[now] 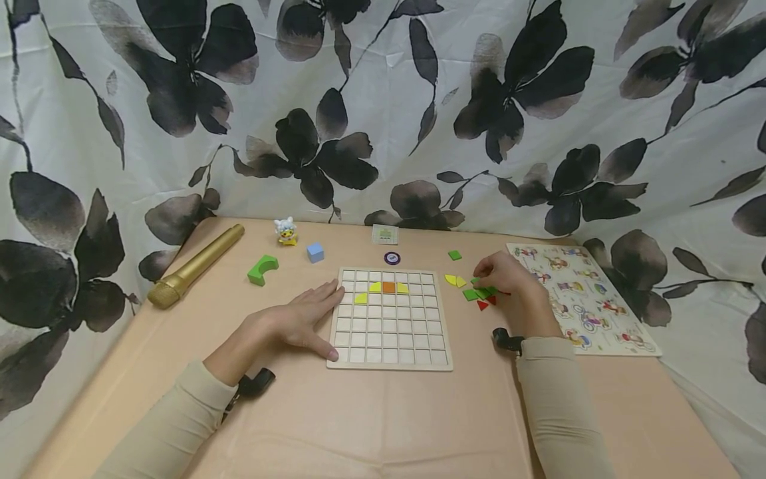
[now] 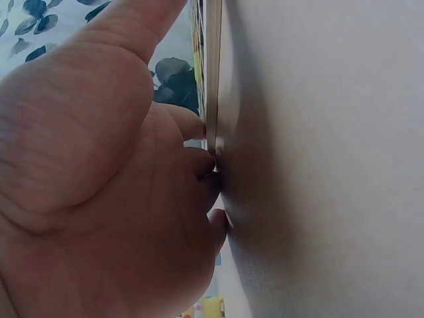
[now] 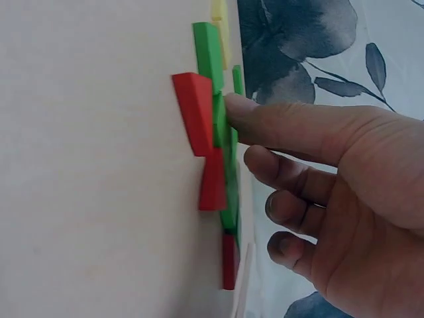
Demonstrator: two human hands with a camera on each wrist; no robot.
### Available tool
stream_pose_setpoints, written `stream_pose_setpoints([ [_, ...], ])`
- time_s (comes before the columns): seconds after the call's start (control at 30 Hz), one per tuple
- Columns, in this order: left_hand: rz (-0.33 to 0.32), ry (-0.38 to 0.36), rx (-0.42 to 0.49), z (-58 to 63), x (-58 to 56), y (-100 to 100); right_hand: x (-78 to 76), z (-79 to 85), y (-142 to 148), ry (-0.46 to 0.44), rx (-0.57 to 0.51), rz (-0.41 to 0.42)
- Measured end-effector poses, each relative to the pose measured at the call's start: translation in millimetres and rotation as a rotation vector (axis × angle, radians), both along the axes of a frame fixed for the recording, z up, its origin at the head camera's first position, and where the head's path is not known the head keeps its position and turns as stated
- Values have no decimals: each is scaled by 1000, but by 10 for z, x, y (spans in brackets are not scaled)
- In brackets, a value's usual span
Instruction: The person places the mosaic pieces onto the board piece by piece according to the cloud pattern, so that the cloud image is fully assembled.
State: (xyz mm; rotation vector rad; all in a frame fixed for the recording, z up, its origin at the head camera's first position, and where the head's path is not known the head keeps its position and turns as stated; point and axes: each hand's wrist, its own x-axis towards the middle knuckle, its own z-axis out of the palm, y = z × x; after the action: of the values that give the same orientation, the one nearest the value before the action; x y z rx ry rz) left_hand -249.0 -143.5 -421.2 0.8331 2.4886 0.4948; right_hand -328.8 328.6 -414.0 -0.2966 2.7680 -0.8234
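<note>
A white grid board [image 1: 389,362] lies mid-table, with yellow pieces [image 1: 361,299] and an orange square [image 1: 388,287] in its upper cells. My left hand [image 1: 299,322] rests along the board's left side, fingers extended and thumb at the lower left corner. To the right of the board, my right hand [image 1: 509,286] bends over a small cluster of flat pieces. Its thumb and index finger pinch at a green tile [image 3: 218,119]; the index fingertip is mostly hidden. Red triangles [image 3: 193,114] lie just in front, and yellow quarter-rounds [image 1: 455,281] sit left of the cluster.
A sheet of colourful pictures [image 1: 589,293] lies at the right. Along the back are a gold microphone [image 1: 197,266], green arch block [image 1: 262,270], small figurine [image 1: 286,231], blue cube [image 1: 315,252], dark round disc [image 1: 391,258], small card [image 1: 385,234] and lone green tile [image 1: 455,255].
</note>
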Motion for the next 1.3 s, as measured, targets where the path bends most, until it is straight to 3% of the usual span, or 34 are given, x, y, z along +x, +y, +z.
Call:
stream_pose_setpoints([
  [0.3, 4, -2, 4, -7, -2, -5, -10, -40, -25, -13, 22, -53],
  [0.53, 7, -4, 7, -12, -6, -5, 9, -45, -84, 48, 10, -9],
  [0.77, 0, -4, 5, -17, -8, -1, 50, 32, -300, 142, -148, -13],
  [0.87, 0, 0, 6, -16, -11, -2, 52, 91, -486, 183, -271, 19],
  [1.0, -3, 2, 7, -20, -9, -6, 81, 150, -800, 164, -392, 78],
  [1.3, 2, -2, 6, -19, -5, -19, 131, 138, -1450, 61, -340, 255],
])
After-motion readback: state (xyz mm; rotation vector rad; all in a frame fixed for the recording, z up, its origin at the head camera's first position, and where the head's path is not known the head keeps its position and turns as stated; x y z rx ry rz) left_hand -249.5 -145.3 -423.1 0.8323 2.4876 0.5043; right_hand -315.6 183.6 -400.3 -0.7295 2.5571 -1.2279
